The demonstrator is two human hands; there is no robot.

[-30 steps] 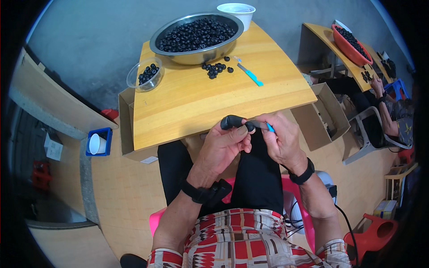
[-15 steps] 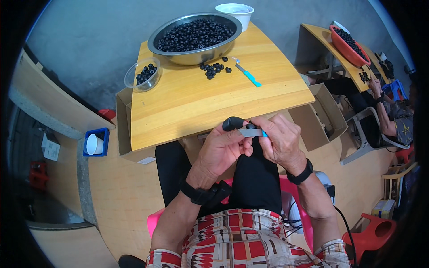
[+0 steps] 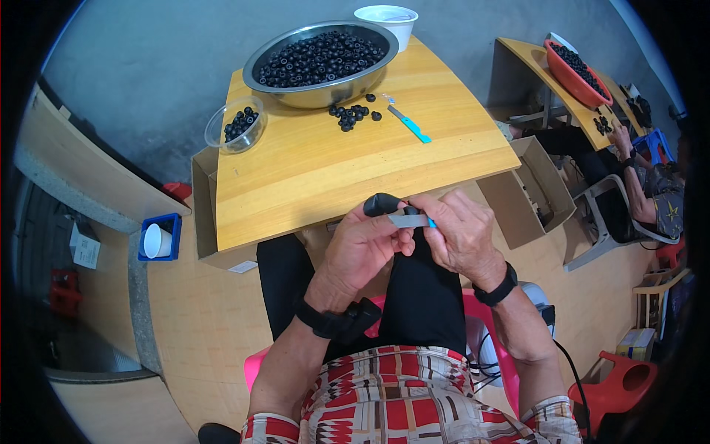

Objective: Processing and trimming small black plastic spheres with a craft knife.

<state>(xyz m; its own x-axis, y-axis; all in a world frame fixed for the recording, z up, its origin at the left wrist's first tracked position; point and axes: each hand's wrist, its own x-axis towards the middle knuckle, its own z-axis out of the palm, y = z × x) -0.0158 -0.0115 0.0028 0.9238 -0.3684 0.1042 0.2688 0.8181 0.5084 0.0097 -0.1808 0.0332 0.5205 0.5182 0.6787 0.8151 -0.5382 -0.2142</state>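
Observation:
My right hand (image 3: 467, 235) grips a small knife (image 3: 408, 220) with a blue handle, its flat blade pointing left across my left fingers. In my left hand (image 3: 355, 255), a small round black part (image 3: 411, 210) is pinched beside the blade, partly hidden by the fingers. A black finger cover (image 3: 381, 204) sits on a left fingertip. Both hands meet over my lap, just off the near table edge. On the wooden table (image 3: 296, 189) lie several loose black parts (image 3: 347, 115) and a second blue-handled knife (image 3: 410, 124).
A steel bowl (image 3: 325, 96) heaped with black parts stands at the back, a white tub (image 3: 399, 33) behind it. To the left is a clear plastic cup (image 3: 219, 137) with more parts. Open cardboard boxes (image 3: 510, 207) flank the table. A co-worker's hand (image 3: 621, 139) works at right.
Both hands and the knife have shifted very slightly left. The grip looks the same, and the things on the table have not moved.

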